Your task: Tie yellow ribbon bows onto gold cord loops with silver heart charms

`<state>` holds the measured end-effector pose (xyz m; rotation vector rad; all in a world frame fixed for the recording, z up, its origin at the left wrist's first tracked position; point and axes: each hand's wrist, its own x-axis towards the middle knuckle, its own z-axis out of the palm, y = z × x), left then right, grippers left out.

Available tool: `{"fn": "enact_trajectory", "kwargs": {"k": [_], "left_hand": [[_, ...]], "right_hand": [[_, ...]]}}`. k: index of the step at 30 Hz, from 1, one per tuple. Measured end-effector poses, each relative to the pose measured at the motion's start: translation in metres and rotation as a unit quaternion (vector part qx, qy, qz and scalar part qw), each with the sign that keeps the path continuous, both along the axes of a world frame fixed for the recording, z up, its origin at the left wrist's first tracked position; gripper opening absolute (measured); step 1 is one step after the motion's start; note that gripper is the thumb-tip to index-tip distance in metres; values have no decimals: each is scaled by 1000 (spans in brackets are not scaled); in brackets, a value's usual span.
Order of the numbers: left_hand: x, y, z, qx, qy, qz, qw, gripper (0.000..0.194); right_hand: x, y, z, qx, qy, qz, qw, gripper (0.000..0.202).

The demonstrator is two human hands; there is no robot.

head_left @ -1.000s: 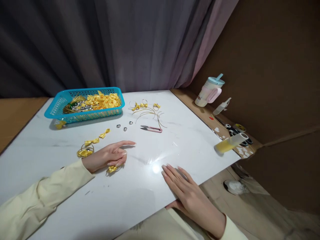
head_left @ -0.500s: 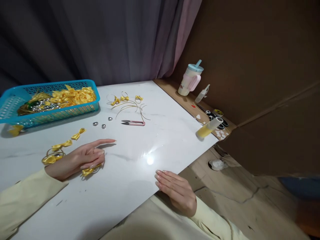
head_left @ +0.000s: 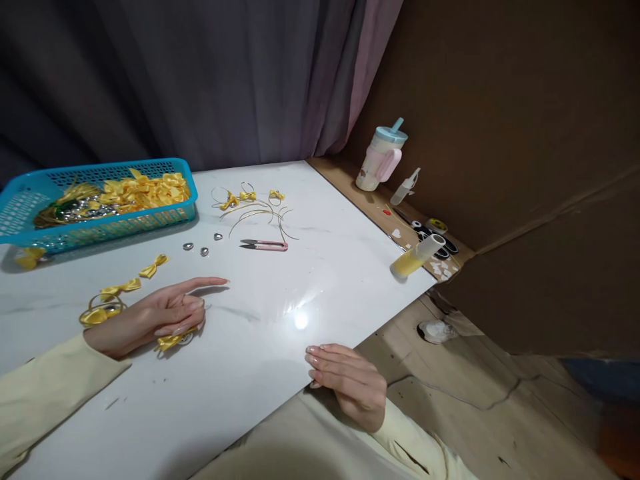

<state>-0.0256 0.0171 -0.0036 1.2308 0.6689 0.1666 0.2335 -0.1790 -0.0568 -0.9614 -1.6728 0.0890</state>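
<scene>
A yellow bow [head_left: 169,343] slants just on the near side of the left hand [head_left: 163,313], its fingers curled, pinching or not I can't tell, while the right hand [head_left: 350,383], fingers together, lies farther off by the edge of the counter [head_left: 235,400].

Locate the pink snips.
In the head view, slightly left of centre: the pink snips lie on the white table, right of three silver beads, beside the gold wires.

One head-worn view looks forward and down from close above the surface [head_left: 265,300], the hands [head_left: 347,383] near, facing a curtain [head_left: 225,87]; its dim lower-right corner is hard to read.
</scene>
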Motion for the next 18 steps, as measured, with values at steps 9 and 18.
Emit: {"fn": "enact_trajectory", "kwargs": {"k": [9, 18], "left_hand": [[-1, 0, -1, 13, 8, 12, 1000, 57], [-1, 1, -2, 4, -4, 10, 1000, 56]], "right_hand": [[0, 0, 4, -20, 10, 3, 1000, 27], [1, -3, 7, 0, -45, -11, 999, 29]]}}
